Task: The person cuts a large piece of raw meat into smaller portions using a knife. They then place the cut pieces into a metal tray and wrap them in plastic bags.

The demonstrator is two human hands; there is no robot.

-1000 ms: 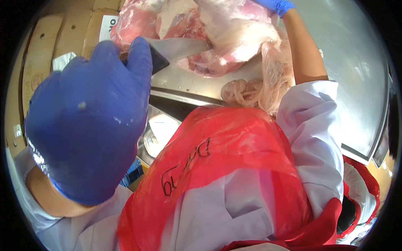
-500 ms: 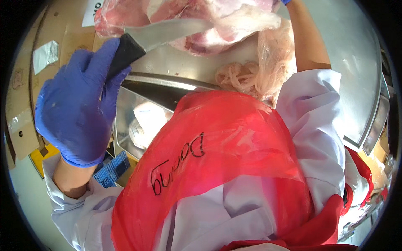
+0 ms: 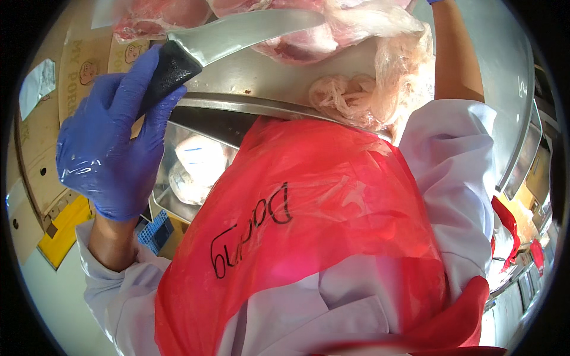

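My left hand (image 3: pixel 113 142), in a blue glove, is closed around the black handle of a butcher's knife (image 3: pixel 243 37). The broad, curved blade reaches to the right, in front of the raw meat (image 3: pixel 303 50) at the top edge. I cannot tell whether blade and meat touch. Of my right hand (image 3: pixel 434 1) only a sliver of blue glove shows at the top edge; its fingers are cut off. Below the right part of the meat, a crumpled, see-through plastic bag (image 3: pixel 401 71) trails onto the metal work table (image 3: pixel 261 77).
The table's raised metal rim runs close to my red apron (image 3: pixel 314 190). Below it at left, a metal tray (image 3: pixel 159 199) holds a whitish wrapped bundle (image 3: pixel 199 166). Cardboard boxes (image 3: pixel 74 118) and a yellow object (image 3: pixel 64 234) lie at far left. A metal surface (image 3: pixel 499 71) stretches along the right.
The view has shifted, and the meat now sits higher, partly beyond the top edge. The knife has moved slightly up and right in my left hand's unchanged grip. My right forearm appears farther right.
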